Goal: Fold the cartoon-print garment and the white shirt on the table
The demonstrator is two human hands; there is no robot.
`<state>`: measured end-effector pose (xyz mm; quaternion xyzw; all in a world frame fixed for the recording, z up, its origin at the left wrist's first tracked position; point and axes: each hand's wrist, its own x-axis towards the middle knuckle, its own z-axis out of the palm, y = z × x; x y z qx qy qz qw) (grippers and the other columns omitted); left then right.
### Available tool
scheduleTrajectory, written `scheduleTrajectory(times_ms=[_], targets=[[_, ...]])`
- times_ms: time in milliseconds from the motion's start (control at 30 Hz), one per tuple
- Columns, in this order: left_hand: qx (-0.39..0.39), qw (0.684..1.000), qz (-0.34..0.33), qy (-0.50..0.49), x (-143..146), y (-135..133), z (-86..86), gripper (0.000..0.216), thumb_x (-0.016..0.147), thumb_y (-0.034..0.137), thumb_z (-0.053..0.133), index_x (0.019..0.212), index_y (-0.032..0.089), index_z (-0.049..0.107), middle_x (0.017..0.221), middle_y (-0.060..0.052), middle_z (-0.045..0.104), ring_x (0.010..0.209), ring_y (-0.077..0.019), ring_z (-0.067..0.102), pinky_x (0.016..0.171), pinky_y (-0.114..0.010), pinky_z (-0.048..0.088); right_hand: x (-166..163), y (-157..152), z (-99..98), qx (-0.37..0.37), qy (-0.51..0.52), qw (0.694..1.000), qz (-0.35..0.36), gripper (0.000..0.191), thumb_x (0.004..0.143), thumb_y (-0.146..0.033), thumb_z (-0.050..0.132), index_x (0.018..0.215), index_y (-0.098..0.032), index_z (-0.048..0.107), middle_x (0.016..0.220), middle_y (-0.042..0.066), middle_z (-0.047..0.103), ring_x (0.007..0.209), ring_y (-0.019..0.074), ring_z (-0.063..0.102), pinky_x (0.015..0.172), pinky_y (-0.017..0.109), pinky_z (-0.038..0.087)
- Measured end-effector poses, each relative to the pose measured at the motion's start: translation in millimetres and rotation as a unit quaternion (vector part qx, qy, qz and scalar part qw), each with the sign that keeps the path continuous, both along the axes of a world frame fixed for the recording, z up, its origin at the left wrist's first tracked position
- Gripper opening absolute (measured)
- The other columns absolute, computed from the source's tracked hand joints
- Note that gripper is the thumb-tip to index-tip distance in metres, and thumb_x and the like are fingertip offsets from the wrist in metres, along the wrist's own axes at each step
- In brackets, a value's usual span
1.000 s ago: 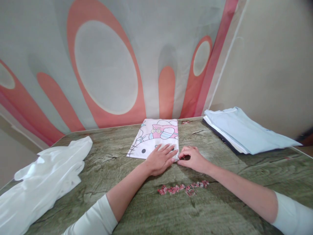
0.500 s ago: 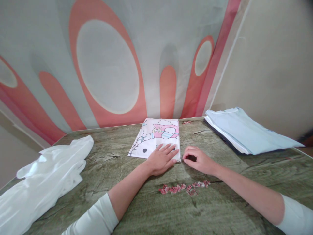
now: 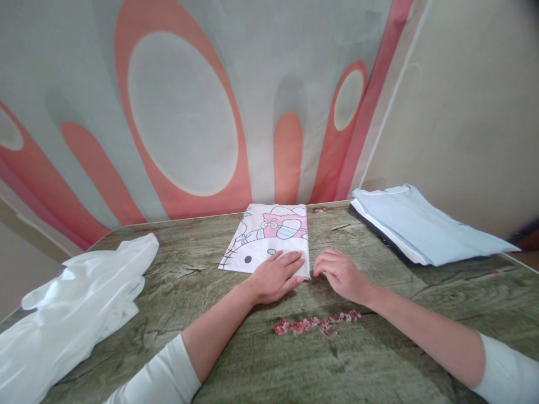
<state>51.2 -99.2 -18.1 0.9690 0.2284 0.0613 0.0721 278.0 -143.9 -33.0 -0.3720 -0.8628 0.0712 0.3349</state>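
A folded white cloth with a pink and blue cartoon cat print lies near the table's far edge. Across its lower right part my left hand rests flat, fingers stretched out and palm down. Just right of the cloth's near right corner is my right hand, its fingers curled in. No object shows in that hand. A narrow gap seems to separate its fingertips from the cloth's edge; whether they touch it I cannot tell.
A stack of folded clothes, light blue on top, lies at the right. On the left a crumpled white garment is spread. The wood-patterned table has a printed flower motif and meets a painted backdrop behind.
The fingers of my right hand have shifted, and the loop of thumb and forefinger no longer shows. My left hand has drawn its fingers slightly closer together on the cloth.
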Motion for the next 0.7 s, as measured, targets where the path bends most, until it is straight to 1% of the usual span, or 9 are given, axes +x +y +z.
scheduleTrajectory(times_ms=[100, 133, 200, 267, 333, 433, 533, 600, 700], targets=[[0.003, 1.0, 0.001, -0.001, -0.3, 1.0, -0.2, 0.05, 0.097, 0.045, 0.018, 0.138, 0.02, 0.032, 0.145, -0.006, 0.029, 0.134, -0.0185, 0.023, 0.11, -0.039, 0.014, -3.5, 0.5, -0.4, -0.002, -0.011, 0.999, 0.033, 0.032, 0.084, -0.005, 0.039, 0.094, -0.02, 0.065, 0.095, 0.005, 0.066, 0.095, 0.0189, 0.051, 0.085, 0.037, 0.04], [0.004, 1.0, 0.001, 0.0, -0.3, 1.5, -0.4, 0.05, 0.097, 0.045, 0.018, 0.138, 0.02, 0.032, 0.145, -0.006, 0.029, 0.134, -0.0188, 0.023, 0.11, -0.039, 0.014, -4.5, 0.3, -0.8, -0.005, -0.017, 0.999, 0.042, 0.031, 0.085, -0.006, 0.039, 0.093, -0.02, 0.065, 0.095, 0.005, 0.066, 0.095, 0.0191, 0.052, 0.085, 0.038, 0.04], [0.007, 1.0, 0.002, 0.002, -0.5, 1.7, -0.6, 0.051, 0.096, 0.045, 0.019, 0.138, 0.019, 0.032, 0.146, -0.007, 0.028, 0.134, -0.0194, 0.023, 0.109, -0.04, 0.014, -4.3, 0.1, -2.4, -0.011, -0.02, 0.999, 0.048, 0.029, 0.085, -0.008, 0.039, 0.083, -0.021, 0.066, 0.085, 0.004, 0.066, 0.09, 0.0189, 0.053, 0.083, 0.038, 0.041], [0.009, 1.0, 0.001, 0.009, -0.9, -1.3, -0.2, 0.052, 0.096, 0.047, 0.021, 0.138, 0.019, 0.032, 0.146, -0.007, 0.027, 0.134, -0.0201, 0.023, 0.11, -0.04, 0.013, -0.9, 1.0, -4.6, -0.011, -0.001, 0.999, 0.037, 0.031, 0.084, -0.006, 0.039, 0.074, -0.021, 0.064, 0.076, 0.003, 0.064, 0.084, 0.0184, 0.054, 0.08, 0.038, 0.042], [0.007, 1.0, -0.002, 0.017, -1.3, -9.5, 1.1, 0.053, 0.095, 0.048, 0.023, 0.139, 0.018, 0.031, 0.146, -0.008, 0.026, 0.134, -0.0206, 0.023, 0.11, -0.04, 0.012, 3.9, 3.1, -6.3, -0.011, 0.028, 0.999, 0.017, 0.033, 0.081, -0.003, 0.038, 0.073, -0.02, 0.064, 0.075, 0.003, 0.063, 0.083, 0.0181, 0.054, 0.079, 0.037, 0.044], [-0.006, 0.999, -0.013, 0.028, -2.0, -29.6, 4.8, 0.055, 0.095, 0.05, 0.023, 0.139, 0.018, 0.029, 0.147, -0.007, 0.025, 0.134, -0.0207, 0.022, 0.11, -0.04, 0.011, 8.0, 6.1, -7.3, -0.01, 0.051, 0.999, -0.009, 0.04, 0.075, 0.002, 0.036, 0.091, -0.02, 0.065, 0.089, 0.005, 0.065, 0.091, 0.0188, 0.054, 0.084, 0.04, 0.044], [-0.021, 0.999, -0.016, 0.038, -2.2, -48.1, 9.8, 0.055, 0.095, 0.05, 0.021, 0.139, 0.019, 0.029, 0.147, -0.006, 0.024, 0.135, -0.0209, 0.018, 0.111, -0.041, 0.009, 6.3, 7.1, -7.7, -0.005, 0.023, 1.0, 0.008, 0.05, 0.074, 0.001, 0.036, 0.11, -0.021, 0.061, 0.106, 0.006, 0.064, 0.103, 0.0201, 0.051, 0.091, 0.044, 0.042], [-0.03, 0.999, -0.014, 0.044, -2.3, -54.4, 13.2, 0.055, 0.095, 0.05, 0.02, 0.139, 0.019, 0.03, 0.147, -0.005, 0.025, 0.136, -0.0209, 0.017, 0.111, -0.041, 0.008, 4.5, 7.2, -8.5, -0.006, -0.008, 1.0, 0.028, 0.049, 0.077, -0.001, 0.036, 0.115, -0.022, 0.06, 0.113, 0.006, 0.063, 0.107, 0.0205, 0.05, 0.092, 0.044, 0.041], [-0.045, 0.998, -0.014, 0.045, -2.6, -55.8, 16.7, 0.055, 0.095, 0.05, 0.021, 0.139, 0.018, 0.029, 0.146, -0.005, 0.026, 0.136, -0.0212, 0.017, 0.111, -0.041, 0.007, 5.8, 9.2, -10.6, -0.018, -0.051, 0.998, 0.029, 0.044, 0.08, -0.005, 0.038, 0.112, -0.023, 0.062, 0.115, 0.005, 0.063, 0.109, 0.0207, 0.049, 0.093, 0.044, 0.04]])
